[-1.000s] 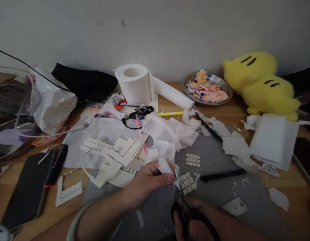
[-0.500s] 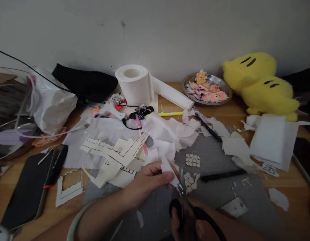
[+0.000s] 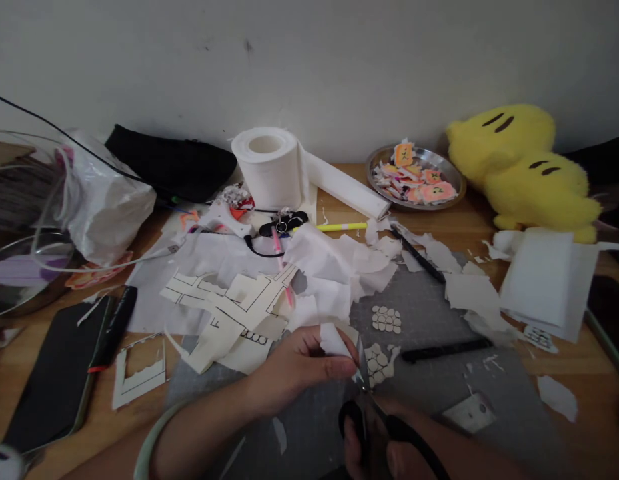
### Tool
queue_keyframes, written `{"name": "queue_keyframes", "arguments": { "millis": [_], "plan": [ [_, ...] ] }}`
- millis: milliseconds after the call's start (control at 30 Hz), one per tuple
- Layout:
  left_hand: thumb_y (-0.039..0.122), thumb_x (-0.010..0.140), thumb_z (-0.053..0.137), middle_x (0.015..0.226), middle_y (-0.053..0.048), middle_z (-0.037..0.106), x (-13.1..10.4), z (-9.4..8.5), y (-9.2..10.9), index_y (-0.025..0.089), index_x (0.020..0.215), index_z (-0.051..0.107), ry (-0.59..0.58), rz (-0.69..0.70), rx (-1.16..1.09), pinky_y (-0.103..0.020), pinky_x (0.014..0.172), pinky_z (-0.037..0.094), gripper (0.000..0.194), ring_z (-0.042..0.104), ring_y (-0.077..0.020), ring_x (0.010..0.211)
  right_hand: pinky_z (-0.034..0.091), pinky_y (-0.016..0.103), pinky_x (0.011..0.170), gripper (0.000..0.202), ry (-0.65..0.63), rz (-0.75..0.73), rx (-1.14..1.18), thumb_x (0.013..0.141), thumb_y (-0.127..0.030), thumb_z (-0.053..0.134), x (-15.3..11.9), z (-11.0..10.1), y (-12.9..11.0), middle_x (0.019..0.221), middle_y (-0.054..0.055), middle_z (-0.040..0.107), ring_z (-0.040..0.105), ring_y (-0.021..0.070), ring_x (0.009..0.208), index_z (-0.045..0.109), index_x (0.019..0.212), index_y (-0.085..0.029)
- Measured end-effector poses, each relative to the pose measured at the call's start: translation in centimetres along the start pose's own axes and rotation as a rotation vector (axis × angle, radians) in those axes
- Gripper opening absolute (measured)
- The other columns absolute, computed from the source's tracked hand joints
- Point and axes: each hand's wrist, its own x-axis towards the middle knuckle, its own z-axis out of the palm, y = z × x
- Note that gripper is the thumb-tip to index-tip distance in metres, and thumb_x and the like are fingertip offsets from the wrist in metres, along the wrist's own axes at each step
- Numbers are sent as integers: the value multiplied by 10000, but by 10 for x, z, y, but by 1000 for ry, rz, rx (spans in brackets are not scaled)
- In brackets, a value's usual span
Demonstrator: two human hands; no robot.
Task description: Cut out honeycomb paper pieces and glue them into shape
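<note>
My left hand (image 3: 304,363) pinches a small piece of white paper (image 3: 335,341) between thumb and fingers, above the grey cutting mat (image 3: 309,427). In my right hand (image 3: 384,447) are black-handled scissors (image 3: 363,390), their blades slightly apart at the paper's right edge. Just beyond the blades lies a paper cutout with a pebble pattern (image 3: 379,363). A second pebble-patterned cutout (image 3: 386,319) rests farther back on the mat. Left of my hands, several cream paper pieces with black lines (image 3: 227,307) overlap in a pile.
Torn white paper (image 3: 339,260) covers the middle. A paper roll (image 3: 267,170), a metal bowl of colourful scraps (image 3: 414,180) and yellow plush toys (image 3: 534,173) stand along the wall. A phone (image 3: 54,373) and a marker (image 3: 114,327) lie left; a black pen (image 3: 444,350) lies right.
My left hand has turned the paper a little, and its thumb has shifted right toward the blades. The scissor blades have moved slightly closer together.
</note>
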Motion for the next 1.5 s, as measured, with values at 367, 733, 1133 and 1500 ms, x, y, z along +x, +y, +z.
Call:
{"name": "queue_keyframes", "arguments": {
  "millis": [367, 733, 1133, 1500],
  "plan": [
    [396, 679, 737, 674, 4, 558, 0, -2, -2, 139, 734, 638, -6, 18, 12, -240, 618, 324, 281, 473, -123, 644, 333, 224, 589, 604, 9, 80, 128, 696, -751, 514, 6, 2, 10, 720, -5, 457, 411, 110, 650, 445, 811, -162],
    [361, 715, 722, 666, 9, 552, -1, 1, -2, 142, 726, 643, -9, 71, -38, -229, 626, 356, 233, 473, -109, 631, 420, 286, 709, 572, 0, 21, 135, 720, -713, 528, 6, 2, -4, 787, 16, 491, 448, 134, 718, 520, 858, -158],
    [330, 744, 715, 760, -6, 627, -1, -2, -5, 167, 787, 707, 2, 90, -111, -218, 649, 386, 168, 502, -92, 639, 447, 290, 731, 428, 11, 7, 74, 816, -560, 538, 6, 1, 4, 839, 31, 536, 495, 142, 747, 556, 939, -151],
    [398, 730, 706, 693, -6, 581, -3, 1, 0, 129, 741, 662, -35, 42, 44, -241, 660, 367, 273, 508, -120, 673, 431, 262, 715, 452, 17, -16, 112, 775, -601, 571, 4, 2, -4, 782, -4, 478, 459, 123, 725, 534, 869, -161]
  ]
}}
